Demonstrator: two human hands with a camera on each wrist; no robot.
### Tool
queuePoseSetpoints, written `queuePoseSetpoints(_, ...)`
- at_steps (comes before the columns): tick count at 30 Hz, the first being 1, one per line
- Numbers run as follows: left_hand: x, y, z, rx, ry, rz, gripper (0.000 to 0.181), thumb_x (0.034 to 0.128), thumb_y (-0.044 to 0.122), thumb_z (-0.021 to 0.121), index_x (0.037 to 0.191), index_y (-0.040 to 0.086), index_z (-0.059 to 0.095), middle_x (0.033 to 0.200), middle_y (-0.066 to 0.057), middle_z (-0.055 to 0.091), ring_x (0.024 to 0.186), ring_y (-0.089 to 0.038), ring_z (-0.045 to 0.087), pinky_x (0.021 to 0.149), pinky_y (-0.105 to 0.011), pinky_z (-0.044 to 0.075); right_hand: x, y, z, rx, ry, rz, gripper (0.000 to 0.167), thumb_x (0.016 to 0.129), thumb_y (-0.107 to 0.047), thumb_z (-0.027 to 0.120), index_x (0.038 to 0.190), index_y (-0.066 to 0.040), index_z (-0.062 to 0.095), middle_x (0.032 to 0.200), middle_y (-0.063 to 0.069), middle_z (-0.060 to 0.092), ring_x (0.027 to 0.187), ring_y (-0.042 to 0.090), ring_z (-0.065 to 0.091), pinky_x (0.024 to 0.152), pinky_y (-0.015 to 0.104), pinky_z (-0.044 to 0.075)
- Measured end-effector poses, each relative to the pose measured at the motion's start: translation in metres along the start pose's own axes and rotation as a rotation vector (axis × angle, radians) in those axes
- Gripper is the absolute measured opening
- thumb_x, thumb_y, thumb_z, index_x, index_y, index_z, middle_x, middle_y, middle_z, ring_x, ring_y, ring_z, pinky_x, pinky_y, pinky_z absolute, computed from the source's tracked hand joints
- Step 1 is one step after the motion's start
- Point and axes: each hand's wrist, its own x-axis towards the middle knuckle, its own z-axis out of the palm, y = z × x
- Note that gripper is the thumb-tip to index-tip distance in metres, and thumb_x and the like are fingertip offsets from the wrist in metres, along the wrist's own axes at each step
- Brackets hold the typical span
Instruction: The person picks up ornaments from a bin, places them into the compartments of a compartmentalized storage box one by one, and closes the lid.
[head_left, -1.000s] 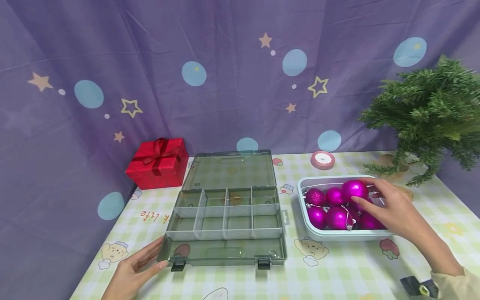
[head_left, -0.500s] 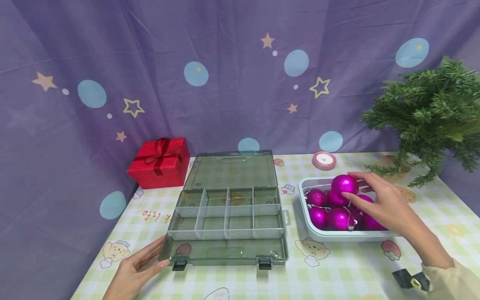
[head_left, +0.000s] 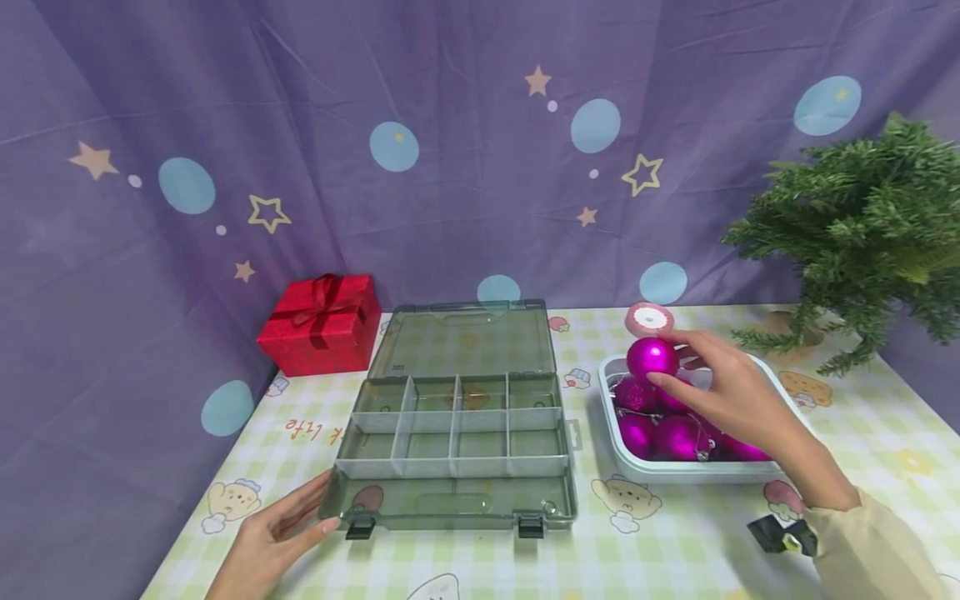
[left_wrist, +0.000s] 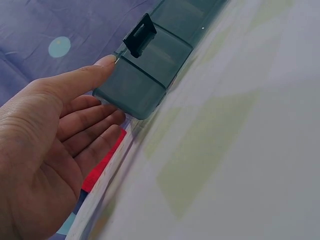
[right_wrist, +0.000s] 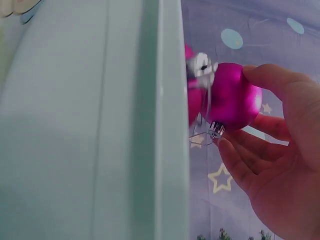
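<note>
In the head view a green-tinted divided box (head_left: 450, 467) lies with its lid laid back, its compartments holding nothing. My left hand (head_left: 270, 537) touches its front left corner, thumb at the front edge and fingers along the side; the left wrist view shows the thumb (left_wrist: 107, 61) beside a dark latch (left_wrist: 140, 36). Above the pale blue tub (head_left: 697, 473), my right hand (head_left: 738, 400) holds a shiny magenta ball (head_left: 652, 357) between thumb and fingers. Several more magenta balls (head_left: 678, 437) lie in the tub. The right wrist view shows the held ball (right_wrist: 234, 97) with its silver cap.
A red gift box (head_left: 322, 329) stands at the back left. Behind the tub lies a ribbon roll (head_left: 649, 319). A green artificial tree (head_left: 870, 225) stands at the right, its branches reaching over the table. A dark object (head_left: 783, 535) shows beside the right sleeve.
My right hand has lifted the magenta ball from among the others and moved it left and slightly up, over the tub's back left part. The left hand has stayed at the box corner.
</note>
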Motion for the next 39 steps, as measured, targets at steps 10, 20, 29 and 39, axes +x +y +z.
queuePoseSetpoints(10, 0.002, -0.003, -0.001, -0.001, -0.005, -0.003, 0.072, 0.0903, 0.036, 0.083, 0.15, 0.007, 0.055, 0.148, -0.01, 0.056, 0.116, 0.011, 0.054, 0.097, -0.015, 0.051, 0.024, -0.011, 0.024, 0.162, -0.044, -0.045, 0.051, 0.086, -0.003, 0.084, 0.132, 0.003, 0.062, 0.121, 0.018, 0.067, 0.096, 0.033, 0.07, 0.078, 0.051, 0.064)
queuePoseSetpoints(20, 0.001, -0.003, 0.0, -0.016, 0.002, 0.008, 0.071, 0.0902, 0.035, 0.083, 0.149, 0.007, 0.056, 0.147, -0.011, 0.057, 0.116, 0.01, 0.055, 0.097, -0.015, 0.051, 0.045, -0.022, 0.053, 0.207, -0.157, -0.022, 0.047, 0.093, -0.014, 0.08, 0.133, 0.004, 0.062, 0.123, 0.016, 0.067, 0.103, 0.031, 0.068, 0.085, 0.05, 0.063)
queuePoseSetpoints(29, 0.001, -0.005, -0.001, -0.025, 0.005, 0.018, 0.069, 0.0904, 0.032, 0.083, 0.149, 0.007, 0.056, 0.147, -0.011, 0.057, 0.115, 0.009, 0.056, 0.096, -0.016, 0.053, 0.058, -0.039, 0.073, 0.202, -0.239, -0.047, 0.05, 0.092, -0.018, 0.081, 0.134, 0.003, 0.062, 0.125, 0.016, 0.066, 0.105, 0.029, 0.066, 0.089, 0.045, 0.062)
queuePoseSetpoints(39, 0.001, -0.005, 0.0, -0.031, 0.005, 0.015, 0.069, 0.0905, 0.032, 0.083, 0.149, 0.007, 0.057, 0.147, -0.011, 0.057, 0.115, 0.009, 0.056, 0.095, -0.016, 0.053, 0.066, -0.044, 0.093, 0.165, -0.295, -0.077, 0.045, 0.092, -0.017, 0.081, 0.129, 0.005, 0.064, 0.118, 0.015, 0.067, 0.101, 0.028, 0.069, 0.085, 0.042, 0.063)
